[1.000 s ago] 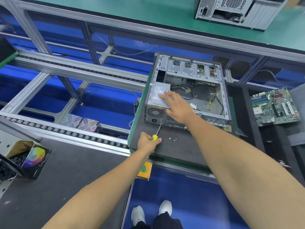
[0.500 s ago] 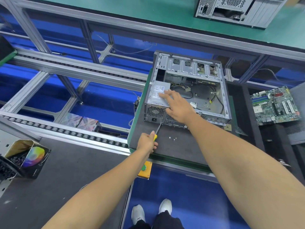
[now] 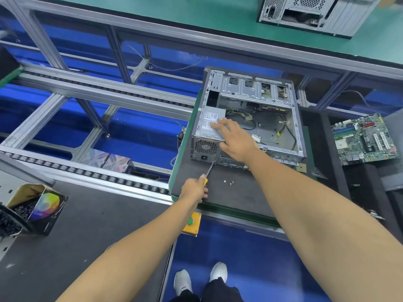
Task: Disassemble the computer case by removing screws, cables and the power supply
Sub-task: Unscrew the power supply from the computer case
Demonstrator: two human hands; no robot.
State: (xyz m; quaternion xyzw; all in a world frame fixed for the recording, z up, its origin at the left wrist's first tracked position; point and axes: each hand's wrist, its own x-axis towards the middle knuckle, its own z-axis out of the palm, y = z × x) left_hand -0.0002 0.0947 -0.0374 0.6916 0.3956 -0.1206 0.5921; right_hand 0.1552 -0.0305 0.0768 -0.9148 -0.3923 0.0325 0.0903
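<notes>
An open grey computer case [image 3: 293, 118] lies on a dark mat [image 3: 239, 190]. Its silver power supply [image 3: 208, 123] sits in the near left corner, and loose cables [image 3: 250, 118] trail across the case floor. My right hand [image 3: 234, 139] rests flat on the power supply, fingers spread. My left hand [image 3: 194, 189] is closed around the yellow handle of a screwdriver [image 3: 209, 171], whose tip meets the case's rear panel just right of the power socket. Three small loose screws [image 3: 229, 182] lie on the mat in front of the case.
A green motherboard [image 3: 366, 139] lies to the right of the case. A second case [image 3: 309, 13] stands on the green bench beyond. A roller conveyor [image 3: 87, 173] runs on the left, with an open cardboard box [image 3: 32, 205] of dark parts. A yellow button box [image 3: 192, 222] hangs below the mat.
My left hand has rotated slightly on the screwdriver handle, covering more of the yellow grip. My right hand stays flat on the power supply.
</notes>
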